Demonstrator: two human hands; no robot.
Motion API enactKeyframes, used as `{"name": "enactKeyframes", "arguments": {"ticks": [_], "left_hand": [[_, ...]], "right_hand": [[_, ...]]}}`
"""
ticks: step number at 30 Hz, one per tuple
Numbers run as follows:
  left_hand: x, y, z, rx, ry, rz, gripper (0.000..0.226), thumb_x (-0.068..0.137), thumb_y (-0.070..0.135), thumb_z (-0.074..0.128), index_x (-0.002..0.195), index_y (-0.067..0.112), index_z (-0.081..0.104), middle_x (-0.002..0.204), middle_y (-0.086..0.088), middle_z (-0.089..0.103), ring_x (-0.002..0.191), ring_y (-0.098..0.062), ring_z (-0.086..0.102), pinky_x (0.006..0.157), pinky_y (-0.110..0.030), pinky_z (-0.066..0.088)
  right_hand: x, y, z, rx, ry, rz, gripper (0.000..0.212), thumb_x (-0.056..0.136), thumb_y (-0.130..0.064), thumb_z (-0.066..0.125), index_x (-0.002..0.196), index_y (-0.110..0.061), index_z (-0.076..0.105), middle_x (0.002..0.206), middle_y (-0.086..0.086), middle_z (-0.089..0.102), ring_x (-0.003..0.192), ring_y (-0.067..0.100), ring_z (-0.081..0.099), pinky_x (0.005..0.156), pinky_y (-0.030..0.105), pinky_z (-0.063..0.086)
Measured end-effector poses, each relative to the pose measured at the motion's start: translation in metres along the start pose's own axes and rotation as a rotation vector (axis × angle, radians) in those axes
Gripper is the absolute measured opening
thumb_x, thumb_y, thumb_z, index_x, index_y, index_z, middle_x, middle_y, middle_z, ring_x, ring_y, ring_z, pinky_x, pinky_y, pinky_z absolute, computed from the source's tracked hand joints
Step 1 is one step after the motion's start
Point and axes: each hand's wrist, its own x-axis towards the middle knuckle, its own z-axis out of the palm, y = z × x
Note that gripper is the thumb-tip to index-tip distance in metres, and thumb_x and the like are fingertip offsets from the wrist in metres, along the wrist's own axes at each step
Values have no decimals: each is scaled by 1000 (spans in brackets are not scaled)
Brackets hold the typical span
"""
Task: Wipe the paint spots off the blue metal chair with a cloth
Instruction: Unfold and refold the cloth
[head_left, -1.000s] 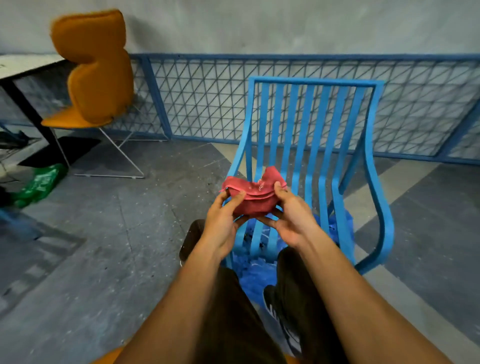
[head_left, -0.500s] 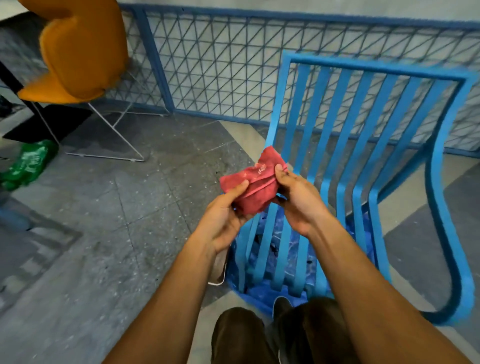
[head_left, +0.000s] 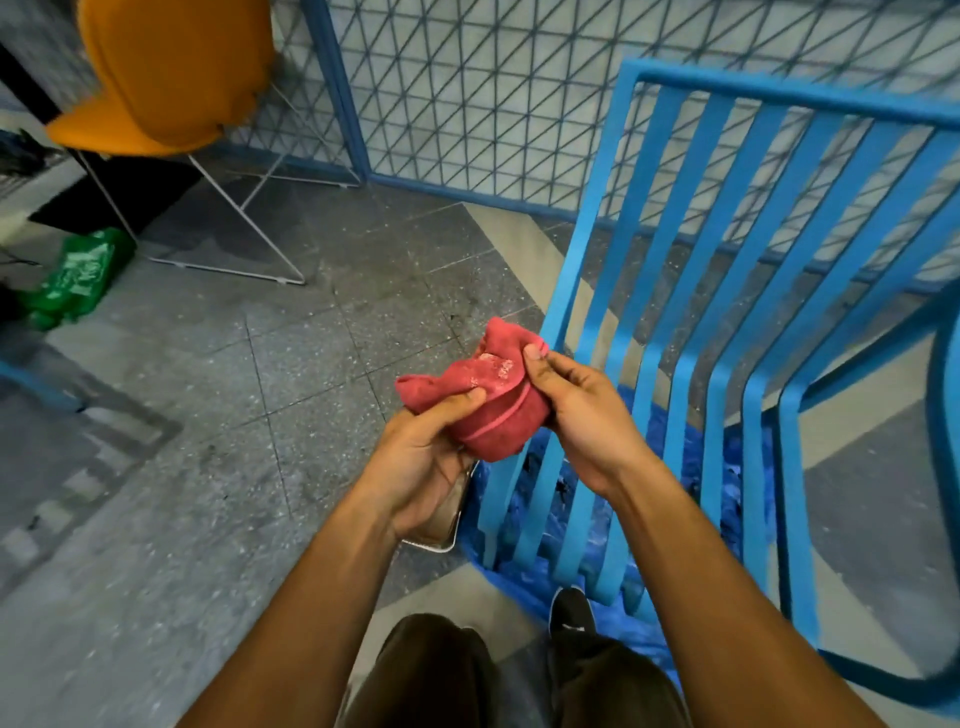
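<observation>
Currently the left hand (head_left: 421, 467) grips one bunched red cloth (head_left: 485, 400) from below, thumb on top, while the right hand (head_left: 582, 415) pinches its upper edge with closed fingers (head_left: 532, 356). Just right of and beyond the cloth stands one blue metal chair (head_left: 727, 322), its seven slats running long away from the person; the right hand is nearer it, probably the wiping hand.

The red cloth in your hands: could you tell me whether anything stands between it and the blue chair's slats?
Nothing visible does. The red cloth is pinched between the left hand and right hand, just to the left of the blue chair, with only open air between cloth and nearest slats.
</observation>
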Motion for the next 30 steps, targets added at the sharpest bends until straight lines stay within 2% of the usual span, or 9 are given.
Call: {"name": "enactKeyframes", "arguments": {"ticks": [7,12,15,18,20,23,25,27,30], "left_hand": [[-41,-10,-50,-19,-21,38,35,84,7,65,119,4,66,123,-19,69,114,-28,67,97,-43,55],[-84,-7,-92,-68,16,51,21,91,6,58,110,9,66,133,-21,62,122,-31,60,102,-42,50],[-88,-13,-129,-122,58,36,23,92,5,58,114,8,63,134,-22,61,128,-34,56,98,-42,53],[-79,-32,-170,-154,111,-9,23,87,5,61,107,10,72,134,-23,61,129,-35,55,101,-43,51],[-68,-50,-194,-165,173,-42,22,90,3,58,97,12,76,134,-23,61,129,-35,56,107,-46,47],[-41,-78,-229,-163,265,-83,30,91,2,57,119,8,66,137,-23,58,130,-35,55,112,-48,41],[-19,-93,-246,-168,300,-117,25,91,2,57,113,10,67,137,-22,59,130,-35,55,111,-47,41],[6,-107,-262,-146,342,-155,29,92,3,56,119,9,65,135,-20,61,128,-32,57,102,-41,50],[47,-126,-284,-118,413,-198,44,90,4,62,134,3,58,131,-21,64,121,-33,61,74,-35,61]], "right_hand": [[-35,51,34,-165,-21,-49,41,102,-36,51,119,-4,70,115,16,73,95,23,68,86,40,55],[-66,86,68,-373,19,-2,55,100,-56,43,96,-9,72,84,5,68,78,19,60,80,36,47],[-67,122,73,-472,20,76,60,99,-62,37,113,-14,71,90,-1,66,78,13,59,78,30,47],[-62,163,74,-523,9,164,59,102,-54,39,117,-4,67,90,3,62,72,12,54,75,29,45],[-55,188,73,-537,18,232,44,104,-48,40,109,-14,67,90,2,62,76,13,53,76,30,44],[-31,219,71,-513,77,304,32,105,-37,43,113,-14,64,88,1,60,71,12,51,63,26,39],[-13,237,66,-478,127,349,19,104,-25,45,98,-18,62,78,0,58,65,10,51,58,24,35],[9,258,60,-500,153,383,23,100,-8,45,83,-20,56,75,4,52,62,10,46,55,24,31],[44,292,51,-587,206,419,18,91,-7,49,96,-17,64,88,3,57,73,13,49,56,23,33]]}}
